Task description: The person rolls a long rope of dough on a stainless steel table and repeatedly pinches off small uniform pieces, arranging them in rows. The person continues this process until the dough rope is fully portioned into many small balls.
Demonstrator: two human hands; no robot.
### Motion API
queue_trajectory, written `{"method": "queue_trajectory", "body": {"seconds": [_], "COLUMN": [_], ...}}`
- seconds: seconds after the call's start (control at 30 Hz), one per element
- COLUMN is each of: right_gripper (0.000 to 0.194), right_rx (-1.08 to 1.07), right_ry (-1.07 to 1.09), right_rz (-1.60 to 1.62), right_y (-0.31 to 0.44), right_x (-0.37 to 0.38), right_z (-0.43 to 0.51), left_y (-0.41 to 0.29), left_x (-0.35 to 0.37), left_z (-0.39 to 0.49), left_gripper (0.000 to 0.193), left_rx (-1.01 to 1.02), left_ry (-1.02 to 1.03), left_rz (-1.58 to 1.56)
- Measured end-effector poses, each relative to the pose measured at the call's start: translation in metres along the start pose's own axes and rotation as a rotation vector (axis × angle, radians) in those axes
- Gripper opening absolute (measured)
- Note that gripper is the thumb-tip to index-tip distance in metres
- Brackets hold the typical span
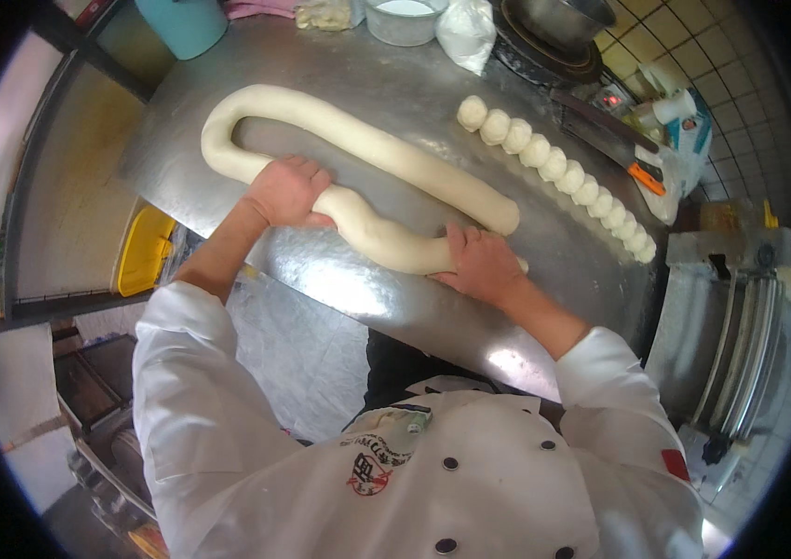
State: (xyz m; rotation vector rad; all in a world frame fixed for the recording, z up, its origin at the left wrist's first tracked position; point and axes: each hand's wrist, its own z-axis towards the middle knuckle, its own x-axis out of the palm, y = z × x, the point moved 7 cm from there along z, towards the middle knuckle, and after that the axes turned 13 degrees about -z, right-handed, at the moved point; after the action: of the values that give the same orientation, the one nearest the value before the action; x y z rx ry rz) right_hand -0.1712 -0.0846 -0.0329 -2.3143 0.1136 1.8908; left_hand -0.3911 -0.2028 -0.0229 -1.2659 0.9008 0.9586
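A long, thick rope of pale dough [367, 150] lies on a metal worktop [339, 307], bent back on itself in a U at the left. My left hand [290, 190] grips the nearer length of it, close to the bend. Near that length's right end, my right hand [482, 262] is closed around the dough, and a small tip sticks out past the hand. Between my hands the dough curves in a wavy line. The farther length ends bluntly just above my right hand. A row of dough balls [552, 164] sits apart, at the upper right.
Along the back edge stand a teal bucket [187, 24], a metal bowl [406, 24], a plastic bag [466, 31] and a pot [563, 21]. A tool with an orange handle [647, 178] lies at the right edge. A machine with metal rollers [723, 335] stands at the right.
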Motion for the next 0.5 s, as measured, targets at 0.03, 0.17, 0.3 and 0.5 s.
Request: {"method": "queue_trajectory", "body": {"seconds": [0.03,0.17,0.3,0.5], "right_gripper": [0.068,0.059,0.06,0.078], "right_rx": [0.036,0.195,0.306,0.577], "right_ry": [0.07,0.056,-0.084,0.076], "right_rz": [0.034,0.125,0.244,0.155], "right_y": [-0.001,-0.018,-0.064,-0.11], "right_x": [-0.005,-0.052,-0.062,0.019], "right_z": [-0.006,-0.064,-0.14,-0.223], "left_y": [0.0,-0.031,-0.104,-0.173], "left_x": [-0.002,-0.037,-0.068,-0.006], "left_z": [0.005,0.009,0.014,0.073], "left_gripper": [0.057,0.055,0.052,0.042], "left_rx": [-0.073,-0.254,-0.185,-0.029], "left_ry": [0.102,0.303,0.27,0.147], "left_rz": [-0.012,-0.202,-0.436,-0.547]}}
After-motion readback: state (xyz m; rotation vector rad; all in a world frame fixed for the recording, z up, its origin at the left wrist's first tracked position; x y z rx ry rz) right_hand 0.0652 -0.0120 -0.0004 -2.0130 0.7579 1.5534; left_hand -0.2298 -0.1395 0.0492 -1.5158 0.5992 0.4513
